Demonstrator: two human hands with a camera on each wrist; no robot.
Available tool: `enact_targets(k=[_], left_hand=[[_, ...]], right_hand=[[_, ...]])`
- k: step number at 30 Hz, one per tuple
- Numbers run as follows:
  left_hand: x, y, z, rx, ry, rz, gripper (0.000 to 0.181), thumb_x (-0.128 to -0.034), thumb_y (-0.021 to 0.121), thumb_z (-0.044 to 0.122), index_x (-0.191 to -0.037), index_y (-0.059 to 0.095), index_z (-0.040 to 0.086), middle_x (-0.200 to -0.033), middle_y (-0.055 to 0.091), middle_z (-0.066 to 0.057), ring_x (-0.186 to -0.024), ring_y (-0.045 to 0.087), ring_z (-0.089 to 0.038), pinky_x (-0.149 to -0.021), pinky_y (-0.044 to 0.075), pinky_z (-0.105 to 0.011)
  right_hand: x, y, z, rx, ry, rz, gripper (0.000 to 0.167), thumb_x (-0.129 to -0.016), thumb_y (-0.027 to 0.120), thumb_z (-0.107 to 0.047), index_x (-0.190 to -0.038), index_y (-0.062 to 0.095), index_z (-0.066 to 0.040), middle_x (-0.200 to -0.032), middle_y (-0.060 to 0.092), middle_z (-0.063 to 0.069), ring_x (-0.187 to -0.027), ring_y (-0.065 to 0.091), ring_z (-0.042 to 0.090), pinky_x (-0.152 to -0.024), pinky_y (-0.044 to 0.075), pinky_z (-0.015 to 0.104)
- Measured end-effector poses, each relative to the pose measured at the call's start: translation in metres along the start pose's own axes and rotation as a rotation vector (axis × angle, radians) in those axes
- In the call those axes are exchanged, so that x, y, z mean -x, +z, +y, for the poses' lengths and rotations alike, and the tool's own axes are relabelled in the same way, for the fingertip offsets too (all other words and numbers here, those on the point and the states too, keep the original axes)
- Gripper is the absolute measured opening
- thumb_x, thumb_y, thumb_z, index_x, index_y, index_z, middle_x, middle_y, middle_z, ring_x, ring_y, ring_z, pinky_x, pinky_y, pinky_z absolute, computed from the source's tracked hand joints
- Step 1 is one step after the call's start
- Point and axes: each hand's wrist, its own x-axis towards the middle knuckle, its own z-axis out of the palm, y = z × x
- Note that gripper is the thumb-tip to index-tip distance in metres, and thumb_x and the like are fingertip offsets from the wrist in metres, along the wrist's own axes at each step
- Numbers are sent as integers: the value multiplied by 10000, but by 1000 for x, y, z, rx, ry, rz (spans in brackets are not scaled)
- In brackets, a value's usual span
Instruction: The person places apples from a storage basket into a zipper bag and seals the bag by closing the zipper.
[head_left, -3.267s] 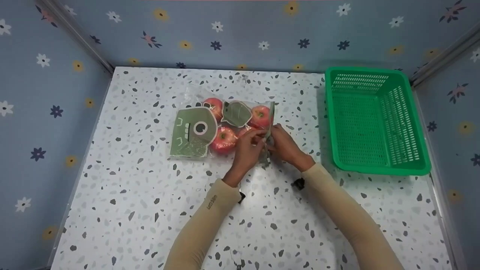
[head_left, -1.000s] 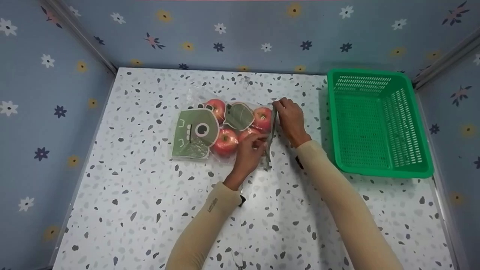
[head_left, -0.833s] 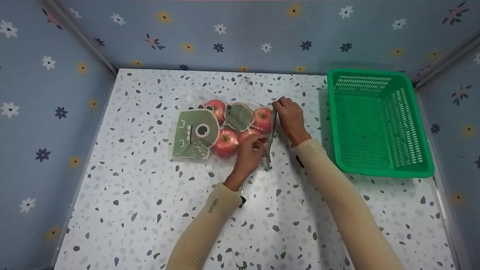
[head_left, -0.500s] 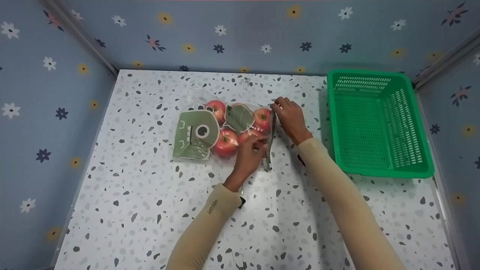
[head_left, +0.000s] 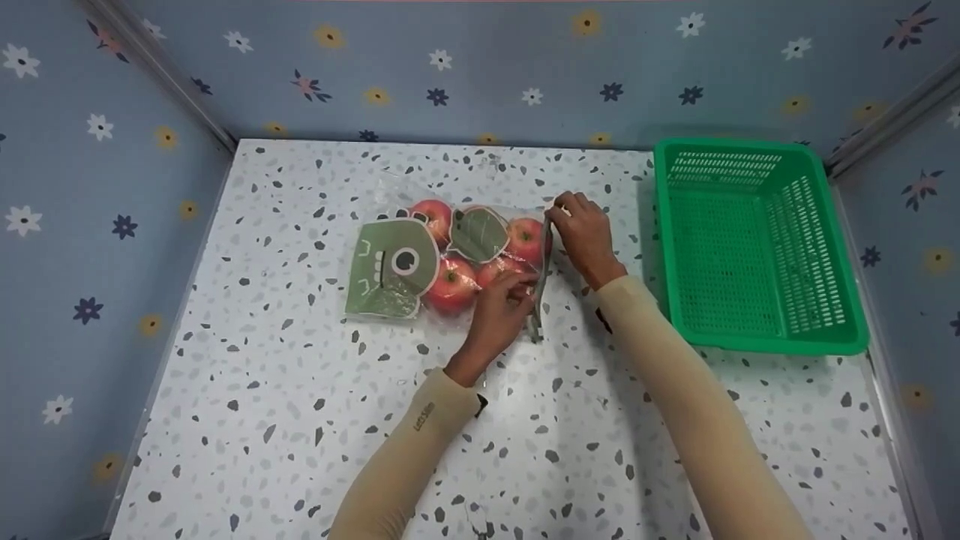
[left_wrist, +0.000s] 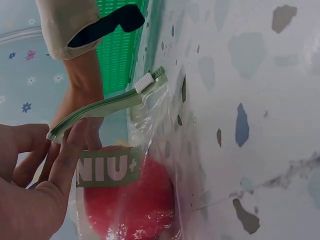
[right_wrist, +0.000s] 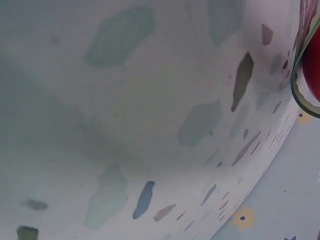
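Observation:
A clear zip bag (head_left: 394,262) with green cartoon prints lies on the table, and several red apples (head_left: 451,286) show through it. Its green zip edge (left_wrist: 100,106) faces right and carries a white slider (left_wrist: 145,83) at the near end. My left hand (head_left: 496,313) pinches this edge around its middle. At the far corner of the same edge, my right hand (head_left: 586,234) grips with thumb and fingers. The right wrist view shows only the curved bag edge and part of an apple (right_wrist: 313,65); the right hand is outside it.
A green plastic basket (head_left: 750,341) with perforated sides stands on the right of the speckled white table (head_left: 285,420). Floral-print panels (head_left: 480,67) rise at the back and on both sides.
My right hand has moved from beside the left hand along the zip edge to its far corner. The left hand keeps its place. In the last second both hands have barely moved.

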Motion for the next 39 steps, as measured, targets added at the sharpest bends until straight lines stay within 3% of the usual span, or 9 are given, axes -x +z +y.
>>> enact_targets(k=[6,10,14,18,22,25,30,39], left_hand=[[8,-1,3,-165,115,-32,326,-941,728,-70,-1264,699,-46,-1237,638,-170,-982,700,-297,-875,624,-387],[19,-2,7,-344,179,-81,376,-929,778,-15,-1289,671,10,-1293,572,-153,-1051,692,-307,-898,621,-399],[30,-2,9,-596,241,-149,380,-916,823,65,-1249,642,30,-1246,570,-125,-1101,658,-281,-923,604,-420],[38,0,6,-885,349,-201,386,-900,847,114,-1219,648,32,-1176,595,-111,-1104,618,-255,-893,603,-383],[42,5,-2,-1196,490,-183,266,-932,788,100,-1168,669,74,-1146,633,-94,-1083,620,-235,-864,583,-332],[43,8,-7,-1349,562,-145,176,-963,715,71,-1131,679,112,-1144,660,-79,-1053,636,-226,-837,563,-328],[43,13,-13,-1411,572,-140,168,-974,698,66,-1129,688,132,-1136,655,-56,-1054,632,-206,-846,540,-331],[41,17,-16,-1468,538,-232,130,-995,716,103,-1121,710,137,-1083,645,-47,-1009,635,-182,-815,548,-323]], right_hand=[[-1,0,-1,-8,38,-29,140,-1025,656,-14,-958,771,-59,-1019,666,112,-932,657,296,-759,607,438],[-1,0,-1,4,33,-13,120,-1016,682,-43,-942,774,-63,-1007,666,111,-925,656,299,-744,606,449],[-1,0,-1,-1,40,-8,121,-1009,686,-33,-933,776,-62,-1006,665,114,-923,653,302,-738,602,458],[-1,0,0,-10,52,-6,115,-1002,691,-26,-932,777,-56,-1006,665,120,-919,649,308,-730,596,462],[-1,-1,0,-7,63,-11,107,-1000,699,-33,-935,782,-52,-1012,665,121,-929,650,309,-738,599,464],[0,-1,0,-5,69,-24,108,-1005,698,-41,-941,785,-44,-1019,666,121,-943,650,309,-756,600,462],[-1,-2,-1,-19,86,-48,117,-1014,690,-53,-955,790,-36,-1027,672,122,-961,650,309,-778,594,458],[0,-3,-2,-30,92,-42,111,-1012,688,-30,-963,786,-45,-1025,661,117,-960,639,311,-779,596,459]])
